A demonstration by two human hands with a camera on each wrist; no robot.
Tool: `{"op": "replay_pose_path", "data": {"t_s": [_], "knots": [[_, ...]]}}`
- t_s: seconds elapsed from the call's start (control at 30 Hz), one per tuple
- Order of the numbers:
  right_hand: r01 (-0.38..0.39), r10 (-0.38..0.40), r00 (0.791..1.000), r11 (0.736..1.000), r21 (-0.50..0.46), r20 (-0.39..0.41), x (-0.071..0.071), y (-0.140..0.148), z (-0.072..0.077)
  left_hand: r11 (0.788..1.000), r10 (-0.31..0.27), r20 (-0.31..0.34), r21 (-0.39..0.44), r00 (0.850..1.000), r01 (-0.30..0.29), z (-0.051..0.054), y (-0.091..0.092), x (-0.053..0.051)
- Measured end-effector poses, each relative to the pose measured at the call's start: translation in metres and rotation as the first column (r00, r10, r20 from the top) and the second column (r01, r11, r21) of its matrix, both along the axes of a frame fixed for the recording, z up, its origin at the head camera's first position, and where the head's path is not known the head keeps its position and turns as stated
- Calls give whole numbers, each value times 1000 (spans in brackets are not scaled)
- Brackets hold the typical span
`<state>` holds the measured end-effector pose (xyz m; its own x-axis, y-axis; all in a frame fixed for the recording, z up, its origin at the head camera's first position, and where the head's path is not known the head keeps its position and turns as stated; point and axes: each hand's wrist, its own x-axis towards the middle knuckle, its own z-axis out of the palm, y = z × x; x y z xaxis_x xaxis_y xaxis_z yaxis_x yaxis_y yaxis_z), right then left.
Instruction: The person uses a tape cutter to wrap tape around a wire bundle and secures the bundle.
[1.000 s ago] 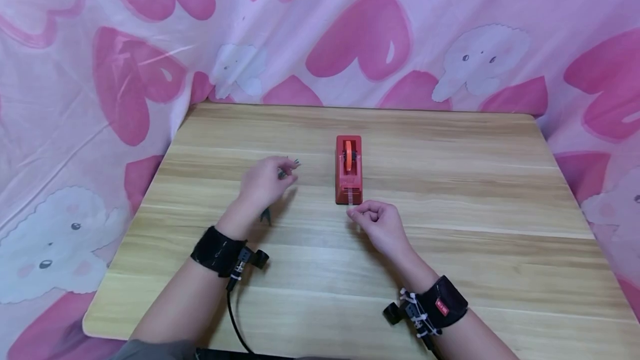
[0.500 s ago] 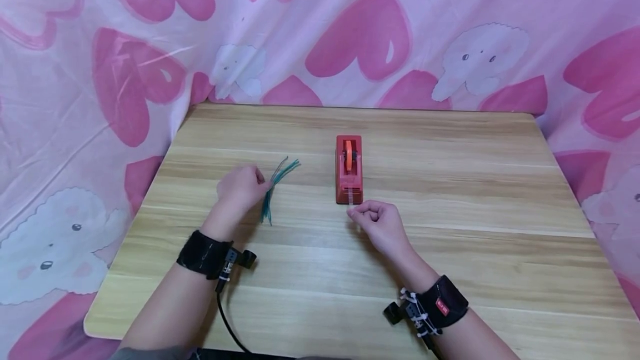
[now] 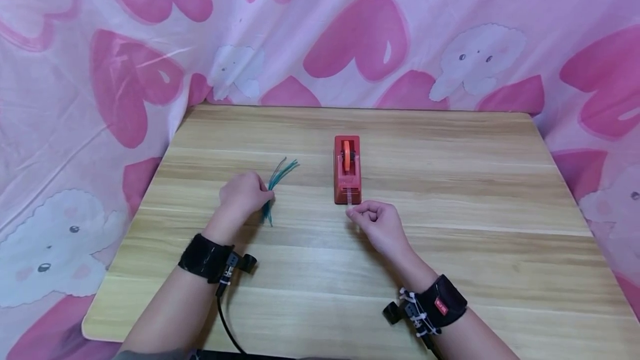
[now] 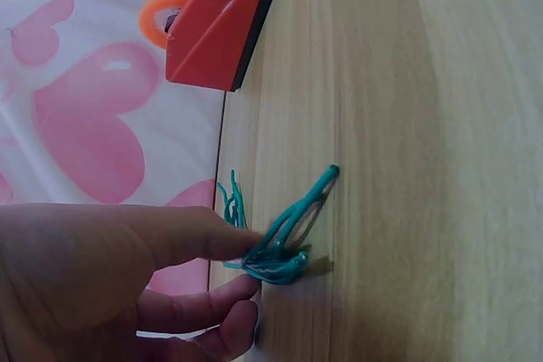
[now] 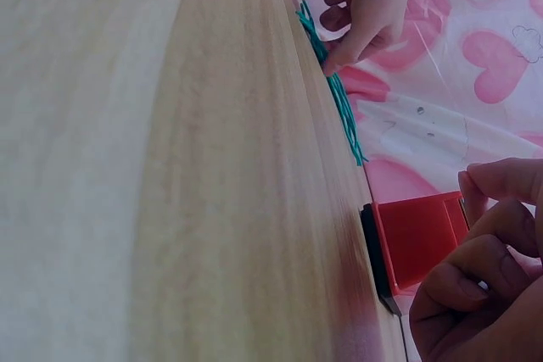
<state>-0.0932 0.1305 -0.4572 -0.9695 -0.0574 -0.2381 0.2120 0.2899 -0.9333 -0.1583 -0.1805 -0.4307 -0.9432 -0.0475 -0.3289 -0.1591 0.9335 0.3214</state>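
A bundle of thin green strands (image 3: pixel 283 173) lies on the table left of centre. My left hand (image 3: pixel 243 196) pinches it around its middle between thumb and finger; the left wrist view shows the strands (image 4: pixel 276 264) at the fingertips. Right of it stands a red tape dispenser (image 3: pixel 347 182) with an orange core. At the dispenser's near end, my right hand (image 3: pixel 382 226) pinches the end of a clear tape strip (image 3: pixel 349 196) with thumb and index finger. The right wrist view shows those fingers beside the dispenser (image 5: pixel 420 239).
The wooden table (image 3: pixel 475 182) is backed and flanked by a pink cloth with hearts (image 3: pixel 360 32). Each wrist wears a black band with a small camera, and a cable (image 3: pixel 226 321) runs from the left one to the near edge.
My left hand has drawn back left and toward the near side, uncovering the far ends of the strands, then moved slightly right onto their middle. The right hand has stayed at the tape.
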Motion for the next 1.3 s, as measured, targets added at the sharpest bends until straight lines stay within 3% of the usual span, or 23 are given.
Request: {"op": "replay_pose_path", "data": {"t_s": [0.17, 0.37, 0.47, 0.8, 1.3], "knots": [[-3, 3, 1000, 1000, -2, 6, 0, -1, 1, 999, 8, 6, -43, 1000, -7, 2, 3, 0], [-6, 6, 1000, 1000, -11, 11, 1, -2, 1, 987, -52, -30, -156, 998, 47, 0, 10, -1], [-4, 4, 1000, 1000, -10, 8, 1, -2, 1, 983, -62, -40, -173, 997, 55, -1, 11, -1], [-8, 8, 1000, 1000, -8, 0, 1, -2, 2, 988, -92, -30, -126, 995, 87, -1, 11, 0], [-14, 14, 1000, 1000, 0, -6, 1, -1, 2, 999, -40, -30, 30, 999, 41, 5, -1, 5]]}}
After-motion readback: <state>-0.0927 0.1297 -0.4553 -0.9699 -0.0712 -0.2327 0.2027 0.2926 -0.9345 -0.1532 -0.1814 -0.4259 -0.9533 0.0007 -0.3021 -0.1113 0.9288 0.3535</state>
